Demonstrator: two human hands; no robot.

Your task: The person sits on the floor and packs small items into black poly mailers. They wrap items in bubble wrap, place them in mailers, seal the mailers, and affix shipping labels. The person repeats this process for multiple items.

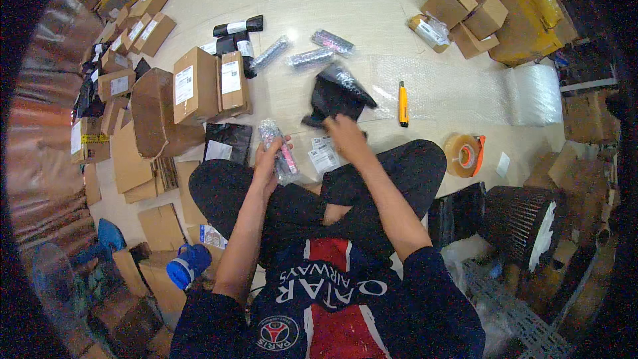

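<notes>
My left hand (271, 159) holds a bubble-wrapped item (277, 147) with pink showing through, upright above my left leg. With its fingers at the lower edge of a black plastic mailer bag (336, 94), my right hand (344, 134) is slightly blurred. Whether those fingers pinch the bag is not clear. Printed labels (324, 155) lie on the floor between my hands. Beyond the bag lie several more bubble-wrapped items (311, 57). A yellow utility knife (403, 104) rests to the right, on the floor beside the unrolled bubble wrap (438, 87).
Labelled cardboard boxes (197, 85) and a black labelled parcel (228, 142) stand or lie to the left. At right are a tape roll (463, 154) in a dispenser, the bubble wrap roll (536, 94) and small boxes (481, 17). A blue jug (188, 265) is near my left elbow.
</notes>
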